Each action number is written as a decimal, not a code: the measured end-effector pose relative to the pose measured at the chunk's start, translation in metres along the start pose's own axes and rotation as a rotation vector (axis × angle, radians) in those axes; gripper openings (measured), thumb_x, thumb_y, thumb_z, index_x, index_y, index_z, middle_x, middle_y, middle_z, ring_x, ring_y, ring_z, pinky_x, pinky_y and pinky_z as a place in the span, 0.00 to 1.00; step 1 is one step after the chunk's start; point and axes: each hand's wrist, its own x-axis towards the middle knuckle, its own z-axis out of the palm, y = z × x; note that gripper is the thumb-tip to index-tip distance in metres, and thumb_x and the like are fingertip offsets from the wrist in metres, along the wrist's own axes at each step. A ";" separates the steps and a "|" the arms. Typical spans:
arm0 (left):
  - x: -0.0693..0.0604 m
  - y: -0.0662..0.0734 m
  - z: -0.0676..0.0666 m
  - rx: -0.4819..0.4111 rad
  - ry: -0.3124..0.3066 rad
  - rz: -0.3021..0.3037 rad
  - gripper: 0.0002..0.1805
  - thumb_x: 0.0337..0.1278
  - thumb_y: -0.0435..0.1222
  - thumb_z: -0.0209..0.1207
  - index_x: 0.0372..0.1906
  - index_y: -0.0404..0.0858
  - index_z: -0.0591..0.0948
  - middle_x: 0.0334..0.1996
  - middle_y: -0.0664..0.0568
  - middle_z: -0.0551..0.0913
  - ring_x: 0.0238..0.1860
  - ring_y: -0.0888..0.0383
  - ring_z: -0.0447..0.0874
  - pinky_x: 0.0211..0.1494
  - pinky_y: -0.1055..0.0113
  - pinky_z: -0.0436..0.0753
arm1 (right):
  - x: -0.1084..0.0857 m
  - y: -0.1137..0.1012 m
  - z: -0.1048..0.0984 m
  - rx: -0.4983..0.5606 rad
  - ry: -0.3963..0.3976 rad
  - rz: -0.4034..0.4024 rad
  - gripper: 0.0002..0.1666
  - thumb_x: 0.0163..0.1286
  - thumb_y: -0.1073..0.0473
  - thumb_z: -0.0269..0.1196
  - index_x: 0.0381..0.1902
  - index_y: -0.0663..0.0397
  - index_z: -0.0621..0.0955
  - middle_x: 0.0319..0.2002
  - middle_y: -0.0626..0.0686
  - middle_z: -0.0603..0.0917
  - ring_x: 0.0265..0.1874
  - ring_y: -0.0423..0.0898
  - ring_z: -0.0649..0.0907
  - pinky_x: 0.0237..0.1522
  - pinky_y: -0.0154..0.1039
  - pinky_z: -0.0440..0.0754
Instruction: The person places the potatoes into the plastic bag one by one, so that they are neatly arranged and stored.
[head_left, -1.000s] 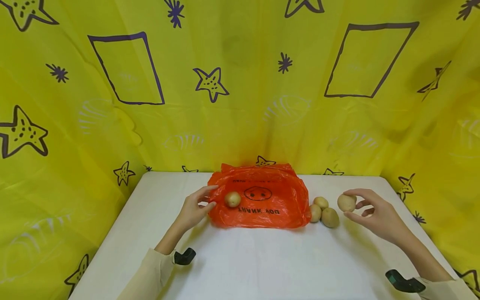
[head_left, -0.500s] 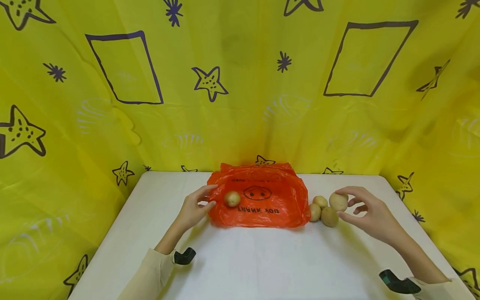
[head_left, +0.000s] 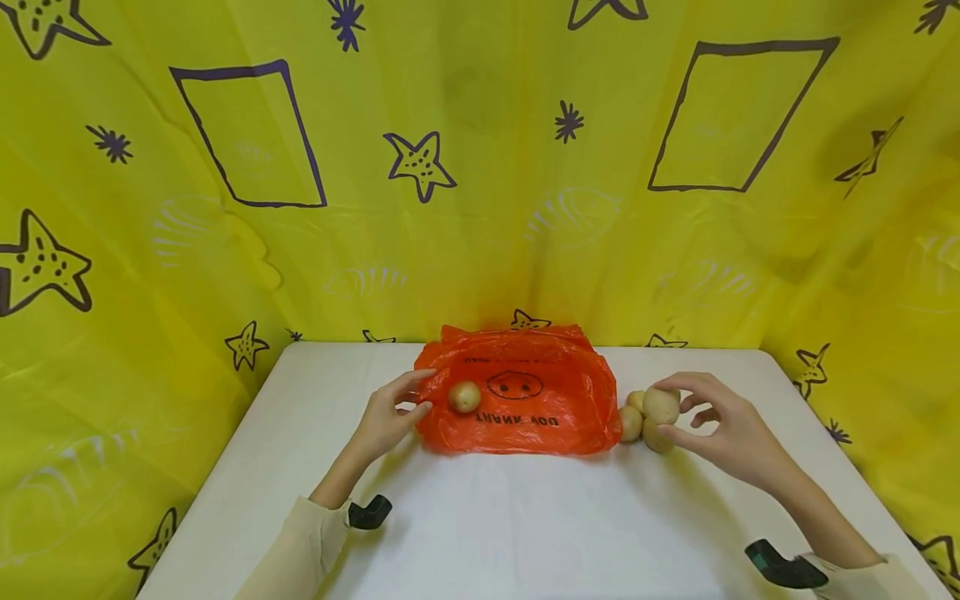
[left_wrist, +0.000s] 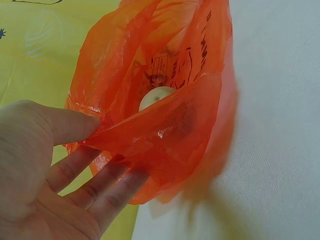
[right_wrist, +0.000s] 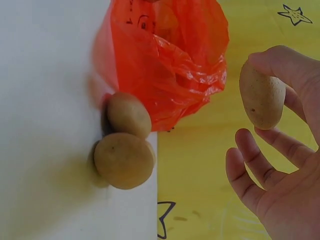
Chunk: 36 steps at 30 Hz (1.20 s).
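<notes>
In the head view my left hand (head_left: 385,423) pinches the left rim of a red plastic bag (head_left: 577,400), thumb on one side and fingers on the other. The bag lies with its mouth spread and has a pig-snout print and lettering. One potato (head_left: 465,397) sits inside it; the left wrist view shows that potato (left_wrist: 156,96) partly behind the bag's wall. My right hand (head_left: 722,431) holds another potato (head_left: 662,405) between thumb and fingertips, raised above the table. Under it, by the bag's right edge, several potatoes (head_left: 630,424) lie close together, partly hidden by the held one.
The white table (head_left: 517,525) carries the bag and the loose potatoes. A yellow curtain (head_left: 487,250) with starfish drawings hangs behind and along both sides. Black cameras sit at the left wrist (head_left: 370,512) and the right wrist (head_left: 783,567).
My right hand has carried its potato leftward, from beside the loose potatoes to over them, closer to the bag. The left hand and bag have stayed in place.
</notes>
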 end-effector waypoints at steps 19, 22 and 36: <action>-0.002 -0.004 0.003 -0.033 0.017 0.053 0.26 0.62 0.23 0.65 0.64 0.39 0.80 0.51 0.39 0.87 0.48 0.43 0.86 0.52 0.50 0.87 | 0.023 -0.025 0.033 0.119 -0.072 -0.050 0.33 0.54 0.63 0.81 0.57 0.41 0.83 0.57 0.45 0.80 0.39 0.42 0.80 0.38 0.32 0.85; -0.002 -0.004 0.002 -0.029 0.013 0.046 0.26 0.62 0.23 0.65 0.64 0.39 0.80 0.51 0.40 0.86 0.48 0.43 0.86 0.52 0.50 0.87 | 0.029 -0.030 0.042 0.144 -0.088 -0.062 0.32 0.56 0.62 0.80 0.58 0.41 0.83 0.57 0.45 0.80 0.39 0.44 0.80 0.38 0.35 0.86; -0.001 0.000 0.002 -0.007 0.016 0.016 0.27 0.62 0.23 0.65 0.65 0.41 0.80 0.53 0.42 0.86 0.50 0.45 0.86 0.51 0.56 0.88 | 0.053 -0.047 0.082 0.259 -0.140 -0.067 0.29 0.59 0.56 0.79 0.58 0.39 0.82 0.57 0.44 0.80 0.40 0.47 0.83 0.34 0.41 0.86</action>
